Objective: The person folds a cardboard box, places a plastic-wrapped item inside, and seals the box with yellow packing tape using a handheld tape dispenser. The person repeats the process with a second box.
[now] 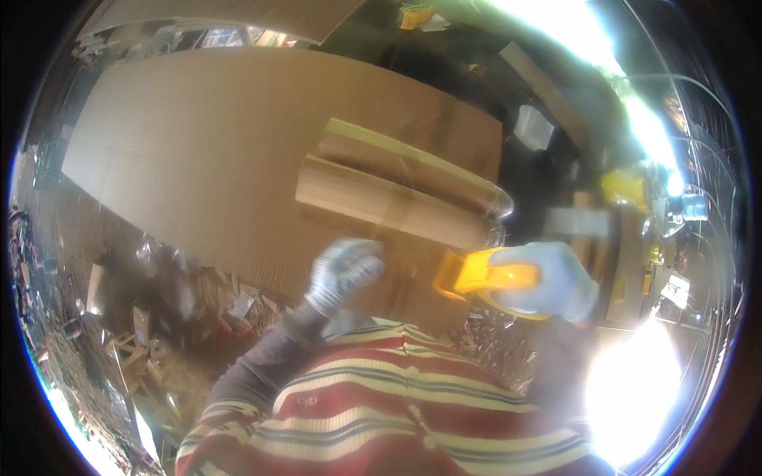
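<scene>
A large flat sheet of cardboard (196, 137) lies before me. On its right part rest two long cream-coloured pieces, a front one (381, 202) and a back one (405, 149), side by side. Clear, shiny film shows at their right ends. My left hand (346, 275), in a striped knit glove, hovers blurred at the near edge of the cardboard with its fingers curled; nothing shows in it. At the cardboard's near right corner, my right hand (542, 276), also gloved, grips a yellow handheld tool (488, 273), seemingly a tape dispenser.
Cardboard scraps (244, 303) and other debris litter the floor at the near left. Another cardboard sheet (238, 12) lies at the far side. Toward the right stand a long board (542, 89), a white piece (534, 128) and a blue water bottle (694, 207). Bright glare hides the lower right.
</scene>
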`<state>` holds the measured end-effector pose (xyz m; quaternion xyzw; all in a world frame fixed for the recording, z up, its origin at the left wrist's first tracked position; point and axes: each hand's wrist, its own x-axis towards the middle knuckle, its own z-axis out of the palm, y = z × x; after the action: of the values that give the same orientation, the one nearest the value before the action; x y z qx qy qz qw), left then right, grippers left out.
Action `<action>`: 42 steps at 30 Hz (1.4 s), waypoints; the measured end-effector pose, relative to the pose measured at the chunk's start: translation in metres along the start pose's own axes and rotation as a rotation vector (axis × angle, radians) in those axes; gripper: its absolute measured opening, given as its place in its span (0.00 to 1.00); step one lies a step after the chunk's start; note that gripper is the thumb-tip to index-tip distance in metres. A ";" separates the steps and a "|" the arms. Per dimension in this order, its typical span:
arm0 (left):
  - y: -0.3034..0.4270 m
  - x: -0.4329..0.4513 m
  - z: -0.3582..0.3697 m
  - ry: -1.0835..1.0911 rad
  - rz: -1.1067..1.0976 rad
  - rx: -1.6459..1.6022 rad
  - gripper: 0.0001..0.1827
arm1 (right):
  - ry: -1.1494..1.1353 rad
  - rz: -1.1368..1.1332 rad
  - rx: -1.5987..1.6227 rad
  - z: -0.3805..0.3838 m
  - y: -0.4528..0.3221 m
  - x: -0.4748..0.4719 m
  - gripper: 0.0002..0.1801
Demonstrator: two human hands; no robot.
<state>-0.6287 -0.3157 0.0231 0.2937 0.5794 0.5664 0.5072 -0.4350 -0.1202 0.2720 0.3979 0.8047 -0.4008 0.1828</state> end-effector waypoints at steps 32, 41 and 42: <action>0.039 0.331 -0.053 0.077 -0.574 2.019 0.19 | 0.247 -0.281 0.582 -0.068 0.331 0.165 0.26; 0.070 0.344 -0.024 -0.178 -0.086 1.543 0.21 | 0.229 -0.396 0.600 -0.070 0.346 0.172 0.26; 0.053 0.346 -0.004 -0.434 0.064 1.370 0.22 | 0.205 -0.399 0.614 -0.069 0.351 0.172 0.26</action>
<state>-0.7534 0.0089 -0.0154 0.6688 0.6819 0.0192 0.2957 -0.2631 0.1464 0.0332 0.3076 0.7231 -0.6090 -0.1079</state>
